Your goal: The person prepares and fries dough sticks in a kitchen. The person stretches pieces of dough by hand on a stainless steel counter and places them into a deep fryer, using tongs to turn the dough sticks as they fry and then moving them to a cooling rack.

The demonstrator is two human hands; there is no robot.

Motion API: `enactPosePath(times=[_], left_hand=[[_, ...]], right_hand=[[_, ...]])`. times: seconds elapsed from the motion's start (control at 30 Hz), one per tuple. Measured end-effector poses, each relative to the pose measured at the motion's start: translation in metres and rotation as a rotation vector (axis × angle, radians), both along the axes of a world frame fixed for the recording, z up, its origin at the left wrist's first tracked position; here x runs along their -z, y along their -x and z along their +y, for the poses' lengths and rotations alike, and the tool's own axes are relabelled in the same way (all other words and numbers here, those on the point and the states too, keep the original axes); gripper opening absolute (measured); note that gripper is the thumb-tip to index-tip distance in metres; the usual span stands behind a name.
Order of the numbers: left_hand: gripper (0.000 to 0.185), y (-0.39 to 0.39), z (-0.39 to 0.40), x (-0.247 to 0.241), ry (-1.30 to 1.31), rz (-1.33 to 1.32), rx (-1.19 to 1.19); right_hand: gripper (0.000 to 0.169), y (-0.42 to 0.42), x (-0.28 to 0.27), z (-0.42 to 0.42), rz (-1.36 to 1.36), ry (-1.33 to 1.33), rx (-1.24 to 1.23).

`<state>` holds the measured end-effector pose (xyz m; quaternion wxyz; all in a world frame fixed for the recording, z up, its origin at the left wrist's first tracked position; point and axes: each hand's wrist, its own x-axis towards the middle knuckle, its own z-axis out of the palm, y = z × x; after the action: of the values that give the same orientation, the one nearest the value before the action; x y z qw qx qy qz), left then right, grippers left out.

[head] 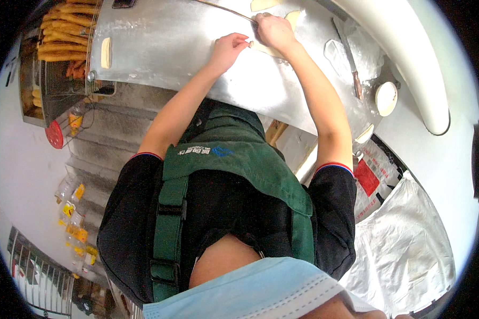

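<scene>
On the metal worktop, my right hand grips a thin wooden stick that reaches away to the upper left. Beneath that hand and wrist lies a pale flat dough piece, partly hidden. My left hand has its thumb and fingers at the small near end of this dough; whether they pinch it is unclear. More dough pieces lie beyond my right hand, one partly covered by it. A separate dough strip rests at the worktop's left side.
Fried dough sticks fill a wire rack at the left. To the right are a long knife, plastic film, a white bowl and a thick white pipe. Concrete steps descend at the left; a white sack sits lower right.
</scene>
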<state>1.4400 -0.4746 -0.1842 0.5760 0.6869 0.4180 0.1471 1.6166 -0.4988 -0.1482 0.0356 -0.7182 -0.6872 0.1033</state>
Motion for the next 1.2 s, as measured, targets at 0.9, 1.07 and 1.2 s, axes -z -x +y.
enactPosePath(times=[0.9,1.07,1.2], left_hand=[[0.005,0.001,0.032,-0.018,-1.084,0.097,0.494],[0.008,0.000,0.030,-0.020,-1.128,0.114,0.506],[0.010,-0.002,0.030,-0.021,-1.100,0.198,0.558]], right_hand=[[0.009,-0.055,-0.044,-0.154,0.072,0.032,0.149],[0.009,-0.056,-0.041,-0.153,0.058,0.030,0.168],[0.012,-0.053,-0.042,-0.150,0.043,0.029,0.153]])
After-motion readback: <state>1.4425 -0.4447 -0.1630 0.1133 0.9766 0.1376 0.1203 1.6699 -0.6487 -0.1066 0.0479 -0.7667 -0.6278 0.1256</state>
